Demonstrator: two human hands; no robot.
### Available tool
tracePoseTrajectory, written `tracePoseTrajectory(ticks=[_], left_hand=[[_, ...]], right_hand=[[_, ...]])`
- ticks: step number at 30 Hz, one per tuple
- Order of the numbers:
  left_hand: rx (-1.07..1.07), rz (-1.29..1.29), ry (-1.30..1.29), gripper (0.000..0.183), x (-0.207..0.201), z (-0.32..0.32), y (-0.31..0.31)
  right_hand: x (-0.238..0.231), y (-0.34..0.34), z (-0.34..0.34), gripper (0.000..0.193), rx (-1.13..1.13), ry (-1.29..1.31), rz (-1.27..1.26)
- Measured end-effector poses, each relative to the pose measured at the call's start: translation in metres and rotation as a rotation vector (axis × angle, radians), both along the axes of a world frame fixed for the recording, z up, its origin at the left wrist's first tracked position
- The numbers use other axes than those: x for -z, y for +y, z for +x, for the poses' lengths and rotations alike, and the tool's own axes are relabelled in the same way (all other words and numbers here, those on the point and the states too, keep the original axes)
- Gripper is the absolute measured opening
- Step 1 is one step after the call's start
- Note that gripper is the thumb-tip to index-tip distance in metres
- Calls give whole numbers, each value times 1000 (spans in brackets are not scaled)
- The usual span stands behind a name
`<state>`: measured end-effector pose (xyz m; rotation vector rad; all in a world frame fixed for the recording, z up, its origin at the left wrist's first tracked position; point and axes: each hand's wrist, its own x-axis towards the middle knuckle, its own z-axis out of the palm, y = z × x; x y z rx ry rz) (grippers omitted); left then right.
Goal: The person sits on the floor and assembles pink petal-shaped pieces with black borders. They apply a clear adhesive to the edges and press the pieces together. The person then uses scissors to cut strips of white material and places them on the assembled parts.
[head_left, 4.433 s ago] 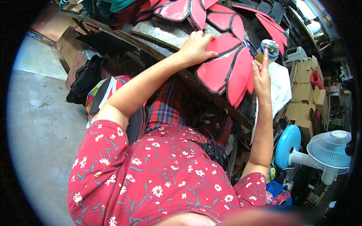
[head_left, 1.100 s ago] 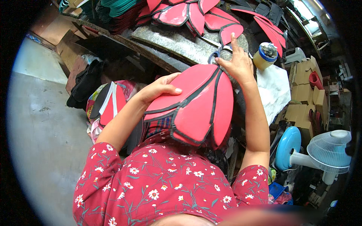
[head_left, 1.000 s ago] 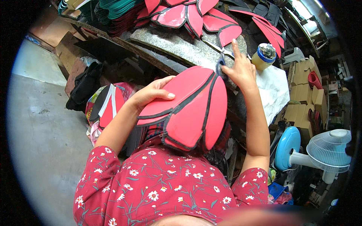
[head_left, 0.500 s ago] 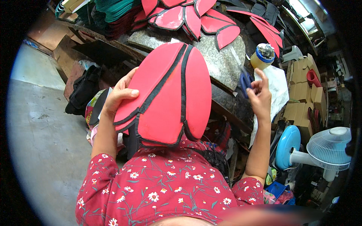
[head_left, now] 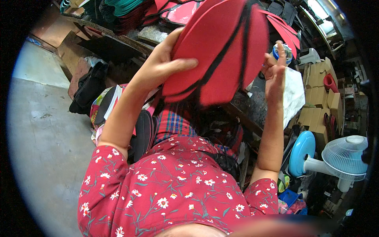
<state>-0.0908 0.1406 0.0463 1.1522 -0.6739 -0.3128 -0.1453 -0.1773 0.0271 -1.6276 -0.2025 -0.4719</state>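
My left hand (head_left: 169, 59) is closed on the left edge of a rounded red padded piece (head_left: 221, 67), its thumb across the front. Black binding strips run between the piece's panels, and its left edge shows more than one layer. The piece is tilted, held up over the work table (head_left: 256, 104), and slightly blurred. Beside its right edge is my right hand (head_left: 274, 73), with one finger pointing up and the others curled. The padded piece partly covers those fingers, so what they hold, if anything, is hidden. No scissors show.
More red, black-edged pieces (head_left: 183, 14) and a teal stack (head_left: 120, 7) lie at the back. A blue-rimmed jar (head_left: 287, 55) and white sheet (head_left: 294, 93) are on the right, near cartons (head_left: 316, 96) and a fan (head_left: 345, 158). Black pads (head_left: 143, 136) rest by my left arm.
My left hand has lifted the padded piece up and to the right, turning it. My right hand has moved slightly up. The blue-handled scissors seen at its fingers before are out of sight.
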Motion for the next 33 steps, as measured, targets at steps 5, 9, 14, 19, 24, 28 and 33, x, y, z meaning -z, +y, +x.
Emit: tracePoseTrajectory(ticks=[5,9,14,19,24,28,33], left_hand=[[-5,-2,-387,57,12,56,-47],[-154,318,-435,60,44,76,-72],[-271,276,-438,61,59,77,-83],[14,305,-200,57,45,103,-85],[-110,968,-866,57,60,105,-87],[-246,971,-1184,50,75,106,-84],[-262,816,-1079,47,89,113,-82]], right_hand=[[-29,2,-4,108,90,-198,-90],[1,-2,0,109,189,41,12],[14,-6,-6,97,200,-25,8],[2,17,-43,95,227,-12,-74],[27,46,-85,96,171,315,-120],[32,35,-95,85,310,394,-398],[18,-15,-59,38,431,51,-658]])
